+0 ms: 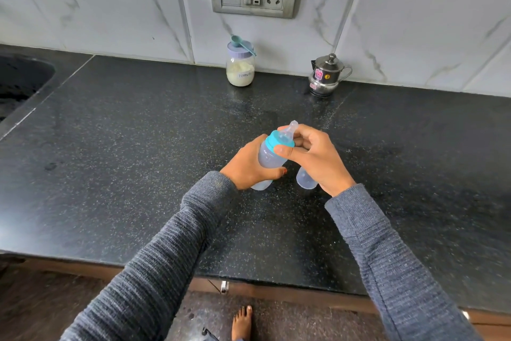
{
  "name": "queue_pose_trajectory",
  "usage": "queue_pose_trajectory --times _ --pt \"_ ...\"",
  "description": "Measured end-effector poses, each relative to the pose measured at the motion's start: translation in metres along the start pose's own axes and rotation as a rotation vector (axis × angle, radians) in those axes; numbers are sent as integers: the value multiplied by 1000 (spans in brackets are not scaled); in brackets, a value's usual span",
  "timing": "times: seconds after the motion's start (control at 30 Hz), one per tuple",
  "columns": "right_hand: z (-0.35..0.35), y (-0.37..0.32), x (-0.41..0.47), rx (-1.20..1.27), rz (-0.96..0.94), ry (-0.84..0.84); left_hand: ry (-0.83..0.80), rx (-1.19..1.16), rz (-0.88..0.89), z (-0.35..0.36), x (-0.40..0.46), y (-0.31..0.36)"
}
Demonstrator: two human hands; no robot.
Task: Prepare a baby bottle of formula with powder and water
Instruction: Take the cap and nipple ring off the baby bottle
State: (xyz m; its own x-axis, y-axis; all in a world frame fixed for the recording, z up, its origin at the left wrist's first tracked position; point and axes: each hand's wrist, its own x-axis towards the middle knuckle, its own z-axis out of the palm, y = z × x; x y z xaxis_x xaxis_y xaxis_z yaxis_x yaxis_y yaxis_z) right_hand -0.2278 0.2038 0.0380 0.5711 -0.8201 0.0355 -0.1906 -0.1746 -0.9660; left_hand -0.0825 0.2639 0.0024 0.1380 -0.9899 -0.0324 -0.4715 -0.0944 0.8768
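Bottle (267, 159) sits tilted above the counter's (138, 174) middle, left hand (249, 166) wrapped round its body, right hand (309, 156) pinching the teal collar (279, 143). A clear cap (305, 179) lies just beside it. Likely light, slick plastic: grip the body, twist the ring. At the back edge wait the formula jar (240, 69), scoop (240, 42) on its lid, and steel pot (326, 75).

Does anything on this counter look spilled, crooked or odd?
Nothing looks spilled. One small oddity: the scoop lies loose on the formula jar's lid, its handle overhanging the edge. The bottle is tilted only because the left hand holds it while the right hand grips its teal collar.
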Motion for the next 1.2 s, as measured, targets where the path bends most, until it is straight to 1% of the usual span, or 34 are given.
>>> queue_pose_trajectory --times 0.07,0.13,0.23,0.27,0.33,0.5,0.6,0.7,0.77,0.83,0.93,1.0,1.07,1.17,1.2 --pt "-3 0 1 -21 19 -42 21 4 -13 3 2 -2" --pt "-2 0 4 -98 39 -36 67 -7 -21 8 3 -3" --pt "4 -2 6 -337 31 124 161 -47 -32 12 7 0" --pt "5 -4 7 -358 23 170 183 -47 -30 12 9 0" --pt "6 -6 8 -350 12 203 188 -21 -22 12 12 1" --pt "0 -7 12 -418 -56 149 135 6 -29 13 14 -3" --pt "-7 -6 17 -469 -84 40 61 -26 -24 12 13 -2" --pt "-15 -4 18 -381 -38 -124 69 -10 -20 11 10 -3" --pt "-16 -4 17 -306 12 -180 104 -13 -16 11 11 -5" --pt "-13 -4 16 -288 35 -114 145 -50 -5 12 12 -5" --pt "-4 -4 14 -275 21 73 178 -58 8 13 14 -4" --pt "0 -3 13 -244 -7 123 182 -73 16 14 14 -4" --pt "0 -4 12 -219 -20 99 179 -99 15 14 14 -5" --pt "0 -4 10 -205 -20 -15 154 -115 11 16 13 -8" --pt "0 -3 10 -210 -16 -25 150 -120 12 17 12 -9"
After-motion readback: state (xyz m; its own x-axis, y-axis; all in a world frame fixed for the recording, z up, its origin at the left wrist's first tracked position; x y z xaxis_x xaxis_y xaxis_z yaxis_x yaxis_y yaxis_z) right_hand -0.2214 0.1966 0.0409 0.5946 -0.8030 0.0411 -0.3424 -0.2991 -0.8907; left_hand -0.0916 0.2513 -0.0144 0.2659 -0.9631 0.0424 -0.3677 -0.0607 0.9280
